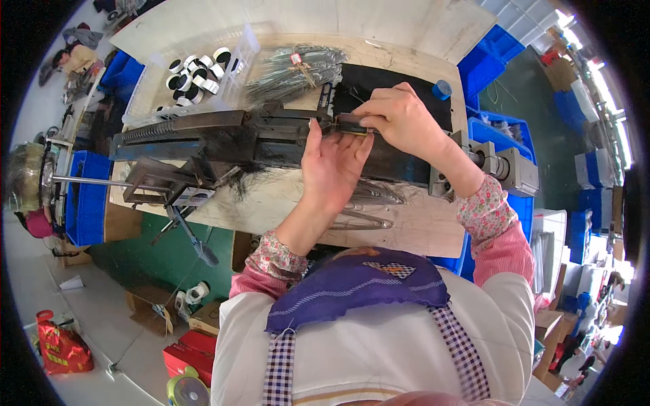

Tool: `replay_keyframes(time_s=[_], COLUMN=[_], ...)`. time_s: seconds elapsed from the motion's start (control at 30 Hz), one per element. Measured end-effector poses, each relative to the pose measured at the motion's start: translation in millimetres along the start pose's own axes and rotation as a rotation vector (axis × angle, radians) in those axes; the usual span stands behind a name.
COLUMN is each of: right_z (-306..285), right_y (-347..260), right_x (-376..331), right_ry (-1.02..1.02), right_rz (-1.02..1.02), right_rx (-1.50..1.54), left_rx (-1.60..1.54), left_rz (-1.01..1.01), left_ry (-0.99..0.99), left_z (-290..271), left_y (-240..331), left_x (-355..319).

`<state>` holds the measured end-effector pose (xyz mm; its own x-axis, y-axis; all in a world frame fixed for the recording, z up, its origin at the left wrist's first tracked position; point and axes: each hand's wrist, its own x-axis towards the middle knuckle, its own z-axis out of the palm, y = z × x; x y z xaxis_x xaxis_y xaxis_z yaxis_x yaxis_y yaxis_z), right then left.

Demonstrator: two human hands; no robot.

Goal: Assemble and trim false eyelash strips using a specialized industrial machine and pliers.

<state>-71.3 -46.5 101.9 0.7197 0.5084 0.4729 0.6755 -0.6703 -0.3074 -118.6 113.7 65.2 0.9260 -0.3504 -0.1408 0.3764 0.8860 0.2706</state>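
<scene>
My right hand (403, 118) pinches at the right end of a small dark strip-like piece (349, 126), partly hidden by its fingertips; what exactly it grips is too small to make out. Just below, my left hand (332, 166) is turned palm up. Its thumb stands apart, and its fingers reach along the piece's lower edge. Both hands are over a long dark metal machine (277, 132) lying across the bench, with a coil spring (162, 132) on its left part. Loose black bristles (237, 159) cling to the machine's near side.
A clear plastic basket (247, 54) holds several white-and-black rolls. Beside it lies a bundle of thin wires (277, 74). A black sheet (359, 81) and a blue round cap (441, 89) are behind my hands. A motor (518, 172) juts out right. Bent wires (365, 220) lie near the bench's front.
</scene>
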Motion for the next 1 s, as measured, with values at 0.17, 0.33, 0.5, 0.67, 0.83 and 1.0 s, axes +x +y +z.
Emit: replay_keyframes(time_s=[0.17,0.33,0.5,0.67,0.83,1.0], right_z=[1.2,-14.2,-4.9,-8.0,-14.4,-2.1], right_y=[-23.4,6.1,7.9,9.7,6.6,-23.4], right_x=[-8.8,3.6,0.1,0.1,-2.2,-8.8], right_ry=[0.003,-0.028,-0.139,-0.167,-0.152,0.014], right_rz=[-0.091,0.110,0.106,0.057,0.060,-0.069], right_rx=[-0.137,0.178,0.100,0.072,0.030,0.029], left_rx=[-0.055,-0.006,-0.003,0.045,0.050,0.054], left_rz=[-0.069,0.005,0.024,0.000,-0.015,-0.016], left_ry=[-0.097,0.006,0.009,-0.002,0.028,0.004], left_z=[-27.7,-7.5,-14.1,-8.4,-3.9,-9.0], left_y=[0.9,-0.8,-2.3,2.1,0.4,2.3], left_x=[5.1,-3.8,0.7,-1.1,-2.1,0.6])
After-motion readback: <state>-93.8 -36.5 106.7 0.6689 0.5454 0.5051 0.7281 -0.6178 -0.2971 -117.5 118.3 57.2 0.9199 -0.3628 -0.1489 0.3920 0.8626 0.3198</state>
